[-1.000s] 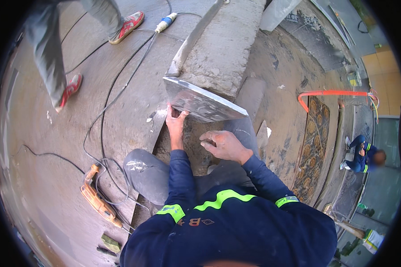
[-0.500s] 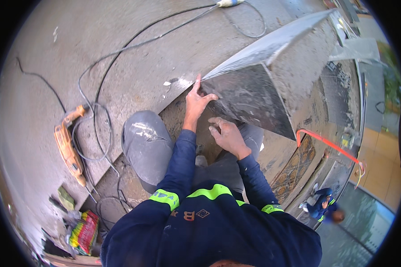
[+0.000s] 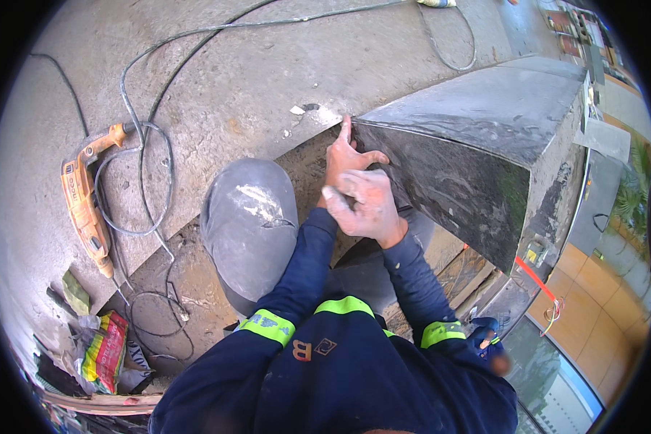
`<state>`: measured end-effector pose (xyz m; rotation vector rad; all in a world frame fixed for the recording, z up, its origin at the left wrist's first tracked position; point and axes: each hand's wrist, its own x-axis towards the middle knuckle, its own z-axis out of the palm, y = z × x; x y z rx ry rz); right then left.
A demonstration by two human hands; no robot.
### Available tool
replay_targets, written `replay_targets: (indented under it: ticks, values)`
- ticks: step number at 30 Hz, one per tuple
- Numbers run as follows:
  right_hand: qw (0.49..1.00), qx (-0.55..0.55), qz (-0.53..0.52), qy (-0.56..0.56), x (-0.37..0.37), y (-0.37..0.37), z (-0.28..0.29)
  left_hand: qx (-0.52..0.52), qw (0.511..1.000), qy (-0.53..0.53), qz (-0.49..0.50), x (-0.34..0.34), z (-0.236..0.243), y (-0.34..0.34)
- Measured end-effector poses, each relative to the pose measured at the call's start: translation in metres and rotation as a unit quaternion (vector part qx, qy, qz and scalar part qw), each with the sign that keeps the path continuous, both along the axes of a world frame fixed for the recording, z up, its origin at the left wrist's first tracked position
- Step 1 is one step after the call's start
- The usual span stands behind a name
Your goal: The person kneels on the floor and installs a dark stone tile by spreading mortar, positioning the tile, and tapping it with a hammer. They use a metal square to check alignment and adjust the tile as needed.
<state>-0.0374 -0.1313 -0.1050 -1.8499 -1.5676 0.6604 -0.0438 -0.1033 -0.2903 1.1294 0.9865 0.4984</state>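
My left hand [image 3: 338, 160] grips the end of a dark stone slab [image 3: 459, 186], index finger up at the corner, thumb out along its face. The slab meets a pale grey, dusty panel [image 3: 477, 101] along their shared edge, angled away to the right. My right hand [image 3: 364, 202] hovers in front of my left, partly hiding it, fingers loosely curled, thumb apart, nothing visible in them. My dusty grey knee [image 3: 248, 224] is bent beside my left forearm.
An orange drill [image 3: 87, 199] lies among looping cables [image 3: 145, 231] on the concrete [image 3: 253, 79] at left. A torn colourful bag [image 3: 105, 351] sits lower left. An orange bar [image 3: 535, 278] lies at right, near a co-worker [image 3: 484, 338] in dark blue.
The view has swung round, putting the slab further right and showing more floor at left. The standing person's legs left view. My right hand rose in front of my left hand.
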Motion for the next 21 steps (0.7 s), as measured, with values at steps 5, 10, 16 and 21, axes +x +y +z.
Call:
replay_targets:
  ticks: [5, 10, 16, 21]
  values:
    - [0.989, 0.005, 0.134, -0.058, 0.019, 0.036, -0.024, -0.021, 0.995, -0.094, 0.030, -0.001, -0.020, -0.012]
    - [0.982, -0.027, 0.113, -0.150, 0.039, 0.057, -0.044, 0.045, 0.988, -0.142, 0.046, -0.004, -0.022, -0.010]
    - [0.993, -0.083, 0.073, -0.050, 0.000, -0.014, -0.033, 0.031, 0.998, 0.014, -0.051, -0.007, 0.017, 0.020]
    - [0.962, -0.242, -0.126, 0.023, 0.011, -0.076, -0.055, -0.026, 0.996, 0.001, -0.081, -0.010, 0.028, 0.028]
